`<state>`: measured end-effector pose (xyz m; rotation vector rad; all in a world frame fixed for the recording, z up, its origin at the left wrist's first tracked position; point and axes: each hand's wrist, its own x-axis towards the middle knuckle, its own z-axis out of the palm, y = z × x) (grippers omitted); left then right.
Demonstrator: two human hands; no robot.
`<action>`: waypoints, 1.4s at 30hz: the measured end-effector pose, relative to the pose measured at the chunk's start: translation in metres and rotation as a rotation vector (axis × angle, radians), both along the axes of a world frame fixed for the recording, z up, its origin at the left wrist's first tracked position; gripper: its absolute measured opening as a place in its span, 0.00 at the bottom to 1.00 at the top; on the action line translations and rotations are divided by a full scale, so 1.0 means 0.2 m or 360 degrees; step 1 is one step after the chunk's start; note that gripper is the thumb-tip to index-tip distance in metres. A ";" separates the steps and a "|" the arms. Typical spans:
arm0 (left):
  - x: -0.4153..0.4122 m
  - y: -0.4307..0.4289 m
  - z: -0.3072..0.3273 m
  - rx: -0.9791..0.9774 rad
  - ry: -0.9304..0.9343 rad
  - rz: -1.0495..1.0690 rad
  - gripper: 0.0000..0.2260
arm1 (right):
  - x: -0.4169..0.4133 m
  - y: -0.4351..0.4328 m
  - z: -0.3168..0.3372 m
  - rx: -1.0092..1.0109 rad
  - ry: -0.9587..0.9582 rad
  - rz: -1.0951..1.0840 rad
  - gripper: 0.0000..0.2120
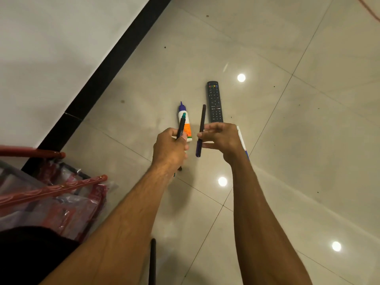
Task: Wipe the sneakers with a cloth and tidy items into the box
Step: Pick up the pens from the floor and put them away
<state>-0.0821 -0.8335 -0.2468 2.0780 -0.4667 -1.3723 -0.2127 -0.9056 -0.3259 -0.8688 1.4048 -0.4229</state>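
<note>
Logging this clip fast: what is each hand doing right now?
Left hand: fingers curled round a green-capped pen.
Right hand: pinches a dark purple pen.

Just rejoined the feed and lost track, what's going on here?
A person holds a marker in each hand above the tiled floor: the left hand grips a green-capped marker, the right hand pinches a dark purple marker. A glue bottle and a remote lie on the floor beyond them. A clear bag with red handles sits at the left.
</note>
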 end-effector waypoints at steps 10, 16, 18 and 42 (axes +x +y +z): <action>0.06 0.02 0.06 -0.0024 0.0178 0.0237 0.07 | 0.11 0.08 0.29 0.0061 -0.0324 0.0524 0.11; 0.04 0.02 0.05 -0.0056 0.0199 0.0161 0.13 | 0.06 0.10 0.27 -0.0075 -0.0309 0.0563 0.08; 0.03 0.02 0.03 -0.0084 0.0211 0.0167 0.12 | -0.01 0.09 0.24 -0.0088 -0.0289 0.0489 0.09; -0.05 0.01 -0.09 -0.0107 0.0346 0.0095 0.09 | -0.32 -0.08 -0.50 -0.0149 0.1609 0.0516 0.14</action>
